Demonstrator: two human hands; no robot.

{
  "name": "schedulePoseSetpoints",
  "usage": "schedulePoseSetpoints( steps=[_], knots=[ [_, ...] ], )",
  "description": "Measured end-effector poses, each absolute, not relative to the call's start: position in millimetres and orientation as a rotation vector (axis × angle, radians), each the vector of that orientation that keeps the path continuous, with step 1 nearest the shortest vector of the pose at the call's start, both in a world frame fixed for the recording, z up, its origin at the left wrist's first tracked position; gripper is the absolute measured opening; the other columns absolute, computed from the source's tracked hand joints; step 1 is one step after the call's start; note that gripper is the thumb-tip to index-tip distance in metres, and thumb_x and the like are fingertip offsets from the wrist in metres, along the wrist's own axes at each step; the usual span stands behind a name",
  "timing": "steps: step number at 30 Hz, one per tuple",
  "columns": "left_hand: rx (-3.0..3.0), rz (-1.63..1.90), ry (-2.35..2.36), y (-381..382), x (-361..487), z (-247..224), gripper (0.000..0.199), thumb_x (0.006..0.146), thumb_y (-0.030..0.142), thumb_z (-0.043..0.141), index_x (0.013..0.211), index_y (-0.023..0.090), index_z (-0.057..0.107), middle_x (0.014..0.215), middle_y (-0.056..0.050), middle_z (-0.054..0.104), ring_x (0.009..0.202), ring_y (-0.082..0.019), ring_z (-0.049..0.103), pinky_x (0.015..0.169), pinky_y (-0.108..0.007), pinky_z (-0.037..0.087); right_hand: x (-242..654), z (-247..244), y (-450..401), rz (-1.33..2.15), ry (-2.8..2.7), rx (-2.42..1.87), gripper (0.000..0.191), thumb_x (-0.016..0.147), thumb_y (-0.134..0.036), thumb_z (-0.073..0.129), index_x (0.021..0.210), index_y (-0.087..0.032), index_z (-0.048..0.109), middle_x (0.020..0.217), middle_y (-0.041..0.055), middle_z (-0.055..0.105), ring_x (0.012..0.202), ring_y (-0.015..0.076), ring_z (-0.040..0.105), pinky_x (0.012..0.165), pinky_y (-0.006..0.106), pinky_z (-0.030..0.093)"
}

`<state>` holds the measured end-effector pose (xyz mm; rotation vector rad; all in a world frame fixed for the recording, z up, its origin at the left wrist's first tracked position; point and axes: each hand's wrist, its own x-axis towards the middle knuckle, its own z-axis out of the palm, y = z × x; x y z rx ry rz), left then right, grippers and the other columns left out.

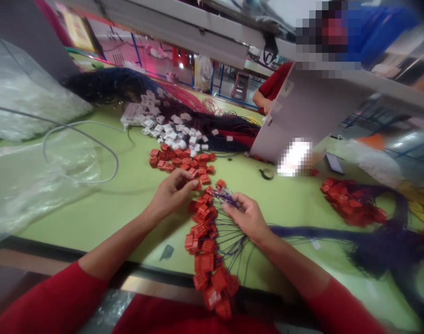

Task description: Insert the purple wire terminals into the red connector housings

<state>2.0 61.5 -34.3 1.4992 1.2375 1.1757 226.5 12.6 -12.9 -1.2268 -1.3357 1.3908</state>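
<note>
My left hand (pixel 175 192) pinches a small red plastic connector housing (pixel 197 185) beside a pile of similar loose housings (pixel 184 162). To its right, my right hand (pixel 246 214) is closed around a bunch of thin dark wires (pixel 229 198), whose bright metal tips stick out toward the left hand. A row of red connectors (pixel 203 232) runs from between my hands down to the table's near edge. Dark wires fan out from these connectors toward the right, passing under my right hand. Some of the lowest connectors hang over the edge.
White connectors (pixel 173 132) lie heaped behind the red ones, near dark wire bundles (pixel 110 83). A black tape roll (pixel 266 174), a phone (pixel 334 163) and wired red connectors (pixel 351 202) sit at right. Clear plastic (pixel 31 185) and a looped cable (pixel 116 162) lie left. Another person's arm (pixel 263 99) is behind.
</note>
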Motion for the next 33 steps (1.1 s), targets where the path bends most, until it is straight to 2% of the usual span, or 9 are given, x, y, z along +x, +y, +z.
schedulePoseSetpoints(
  steps=[2, 5, 8, 10, 13, 17, 21, 25, 33],
  knots=[
    [1.315, 1.242, 1.2, 57, 0, -23, 0.035, 0.081, 0.05, 0.074, 0.089, 0.018, 0.061, 0.077, 0.0, 0.066, 0.07, -0.015, 0.066, 0.062, -0.025, 0.051, 227, -14, 14, 1.39, -1.306, -1.25, 0.03, 0.077, -0.043, 0.076, 0.076, -0.019, 0.057, 0.057, -0.0076, 0.046, 0.051, 0.0071, 0.035, 0.048, 0.022, 0.024],
    [0.971, 1.17, 1.134, 44, 1, -10, 0.041, 0.074, 0.051, 0.081, 0.09, 0.018, 0.064, 0.083, -0.002, 0.069, 0.074, -0.02, 0.073, 0.056, -0.025, 0.054, 227, -15, 15, 1.411, -1.222, -1.259, 0.03, 0.075, -0.042, 0.075, 0.075, -0.019, 0.056, 0.055, -0.0085, 0.043, 0.05, 0.0068, 0.032, 0.048, 0.023, 0.022],
    [0.728, 1.114, 1.036, 32, 5, -3, 0.041, 0.065, 0.042, 0.09, 0.092, 0.018, 0.07, 0.083, -0.003, 0.072, 0.076, -0.02, 0.074, 0.054, -0.023, 0.055, 227, -13, 13, 1.383, -1.181, -1.256, 0.029, 0.075, -0.041, 0.075, 0.073, -0.018, 0.056, 0.056, -0.0082, 0.041, 0.051, 0.0069, 0.031, 0.049, 0.023, 0.023],
    [0.7, 1.111, 0.986, 25, 10, -2, 0.039, 0.064, 0.035, 0.091, 0.094, 0.017, 0.075, 0.085, -0.003, 0.074, 0.076, -0.017, 0.072, 0.06, -0.022, 0.058, 228, -10, 12, 1.34, -1.176, -1.259, 0.029, 0.074, -0.04, 0.075, 0.072, -0.018, 0.057, 0.058, -0.0074, 0.042, 0.053, 0.0072, 0.032, 0.05, 0.023, 0.024],
    [0.826, 1.112, 0.978, 16, 18, -3, 0.037, 0.066, 0.031, 0.091, 0.097, 0.018, 0.078, 0.09, -0.005, 0.078, 0.076, -0.014, 0.07, 0.07, -0.024, 0.06, 229, -3, 8, 1.316, -1.182, -1.262, 0.027, 0.073, -0.039, 0.075, 0.072, -0.017, 0.06, 0.059, -0.0059, 0.045, 0.056, 0.0084, 0.035, 0.053, 0.023, 0.029],
    [1.055, 1.087, 1.042, 4, 26, -10, 0.045, 0.069, 0.032, 0.089, 0.11, 0.018, 0.074, 0.098, -0.008, 0.079, 0.08, -0.017, 0.071, 0.075, -0.028, 0.06, 230, 7, 3, 1.342, -1.259, -1.274, 0.023, 0.073, -0.037, 0.074, 0.074, -0.016, 0.064, 0.062, -0.0035, 0.052, 0.059, 0.0099, 0.039, 0.055, 0.024, 0.032],
    [1.348, 1.111, 1.108, -2, 26, -16, 0.032, 0.078, 0.035, 0.082, 0.104, 0.016, 0.075, 0.099, -0.009, 0.078, 0.083, -0.019, 0.072, 0.079, -0.031, 0.06, 228, 13, 1, 1.348, -1.35, -1.292, 0.02, 0.073, -0.035, 0.071, 0.074, -0.015, 0.066, 0.064, -0.0021, 0.054, 0.06, 0.0107, 0.041, 0.055, 0.024, 0.034],
    [1.74, 1.224, 1.095, -3, 23, -17, 0.02, 0.087, 0.028, 0.074, 0.105, 0.019, 0.075, 0.107, -0.008, 0.075, 0.095, -0.02, 0.072, 0.084, -0.031, 0.059, 227, 15, 1, 1.332, -1.4, -1.29, 0.017, 0.073, -0.032, 0.068, 0.074, -0.015, 0.066, 0.065, -0.0021, 0.054, 0.061, 0.0108, 0.043, 0.057, 0.024, 0.038],
    [2.25, 1.32, 1.012, -8, 23, -18, 0.027, 0.092, 0.013, 0.066, 0.118, 0.019, 0.07, 0.114, -0.011, 0.072, 0.104, -0.022, 0.071, 0.096, -0.033, 0.058, 226, 11, 0, 1.321, -1.479, -1.252, 0.013, 0.076, -0.028, 0.067, 0.075, -0.015, 0.067, 0.065, -0.0031, 0.054, 0.06, 0.0106, 0.044, 0.059, 0.024, 0.04]
  ],
)
